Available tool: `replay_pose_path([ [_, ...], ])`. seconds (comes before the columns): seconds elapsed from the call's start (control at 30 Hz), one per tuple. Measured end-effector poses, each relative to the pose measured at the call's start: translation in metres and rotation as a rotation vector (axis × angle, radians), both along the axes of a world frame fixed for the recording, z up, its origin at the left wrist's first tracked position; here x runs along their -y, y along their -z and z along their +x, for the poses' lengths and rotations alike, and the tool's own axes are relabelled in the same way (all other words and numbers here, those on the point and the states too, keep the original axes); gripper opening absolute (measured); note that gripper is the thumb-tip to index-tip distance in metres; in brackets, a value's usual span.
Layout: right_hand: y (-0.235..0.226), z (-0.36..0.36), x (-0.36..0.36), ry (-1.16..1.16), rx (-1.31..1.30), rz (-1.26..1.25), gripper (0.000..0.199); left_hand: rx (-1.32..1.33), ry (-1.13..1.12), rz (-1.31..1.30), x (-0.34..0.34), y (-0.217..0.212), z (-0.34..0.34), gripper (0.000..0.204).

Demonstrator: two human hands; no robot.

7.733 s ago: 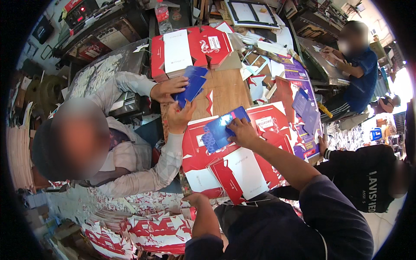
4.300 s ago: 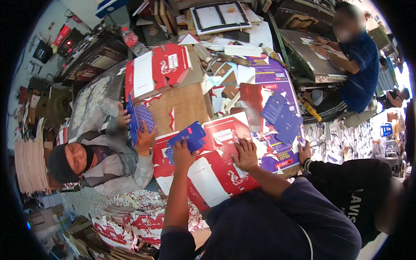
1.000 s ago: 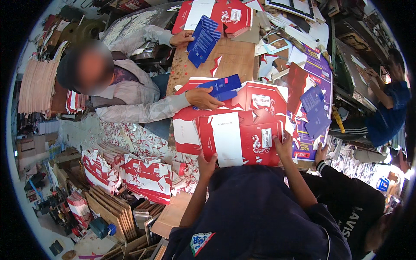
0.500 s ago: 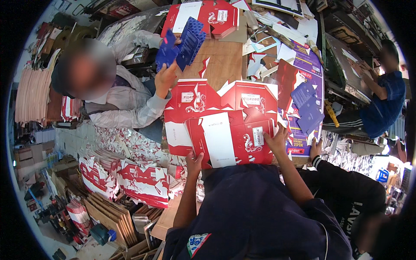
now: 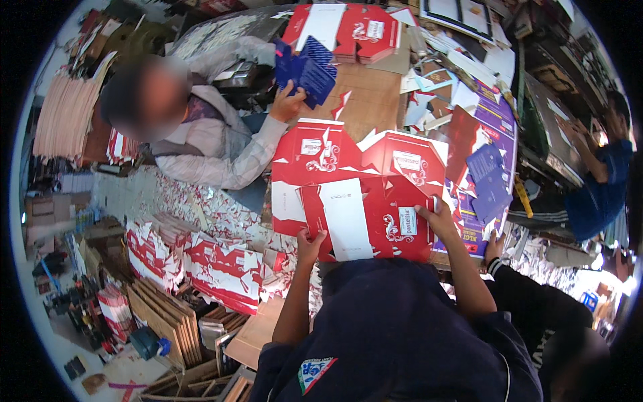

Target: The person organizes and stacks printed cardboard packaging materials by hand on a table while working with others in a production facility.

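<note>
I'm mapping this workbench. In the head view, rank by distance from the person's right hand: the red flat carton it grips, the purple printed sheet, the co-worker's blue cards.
From the right hand:
1. Red flat carton, in its grip, directly in front.
2. Purple printed sheet, just to the right.
3. Blue cards, far across the table, up left, in a co-worker's hand.

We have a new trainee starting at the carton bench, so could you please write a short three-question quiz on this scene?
1. True or false: the left hand and the right hand both grip the folded red and white carton.
2. What colour are the flat cards under the co-worker's hand? A) green B) dark blue C) yellow
3. Fill in: the carton lies on a ___ tabletop.

Key: 1 true; 2 B; 3 wooden.
</note>
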State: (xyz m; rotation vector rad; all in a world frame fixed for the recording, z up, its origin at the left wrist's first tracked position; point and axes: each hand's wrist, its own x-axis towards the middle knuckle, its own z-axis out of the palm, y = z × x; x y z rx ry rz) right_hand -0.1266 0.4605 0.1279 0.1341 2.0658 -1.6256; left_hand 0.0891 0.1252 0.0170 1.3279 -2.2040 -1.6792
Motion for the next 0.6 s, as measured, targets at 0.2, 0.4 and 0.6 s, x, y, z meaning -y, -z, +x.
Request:
replay_pose_path([
  [0.2,-0.083,0.010,0.006,-0.065,0.008,-0.114,0.026,-0.013,0.107,0.327,0.015,-0.085,0.009,0.044],
  [0.4,-0.121,-0.028,-0.014,-0.028,-0.345,-0.345,0.024,-0.421,0.082,0.062,0.024,-0.173,-0.049,0.040],
  [0.6,-0.100,-0.064,-0.019,-0.169,-0.342,-0.142,0.030,-0.550,0.224,-0.007,0.046,-0.142,-0.079,0.050],
])
